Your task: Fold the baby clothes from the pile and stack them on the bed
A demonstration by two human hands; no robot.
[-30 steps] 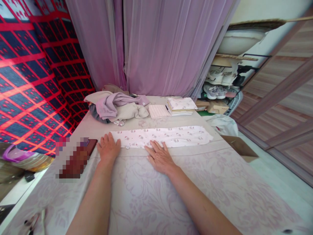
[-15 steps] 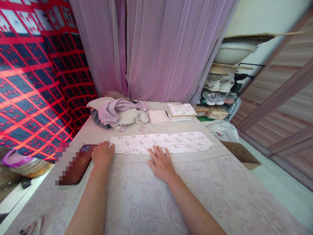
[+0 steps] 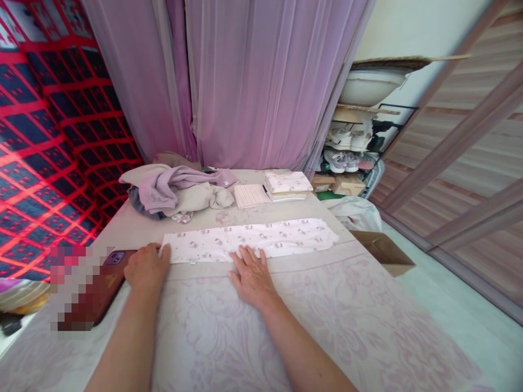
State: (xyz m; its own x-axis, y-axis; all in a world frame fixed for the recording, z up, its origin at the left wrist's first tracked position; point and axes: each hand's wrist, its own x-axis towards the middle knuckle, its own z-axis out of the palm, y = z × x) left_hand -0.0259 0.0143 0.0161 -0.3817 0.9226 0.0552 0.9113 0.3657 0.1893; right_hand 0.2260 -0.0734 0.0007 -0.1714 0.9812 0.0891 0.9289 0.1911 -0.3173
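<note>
A long, narrow folded white garment (image 3: 249, 239) with a small cartoon print lies flat across the bed-like surface (image 3: 212, 326). At its left end is my left hand (image 3: 147, 267), back up, with the thumb apart from the bent fingers and touching the cloth's edge; the fingertips are partly hidden. My right hand (image 3: 251, 272) lies flat with fingers spread, its fingertips on the garment's near edge. Just left of my left hand rests a phone in a dark red case (image 3: 102, 291), partly blurred out.
Behind the garment are a loose heap of clothes (image 3: 175, 188), a folded striped cloth (image 3: 251, 196) and a stack of folded clothes (image 3: 288, 185). Purple curtains (image 3: 261, 81) hang at the back. Right of the surface stand an open cardboard box (image 3: 382, 253) and a shoe rack (image 3: 347, 141).
The whole view has shifted, so things appear farther left. Both hands stay at the same places on the garment, which lies as before.
</note>
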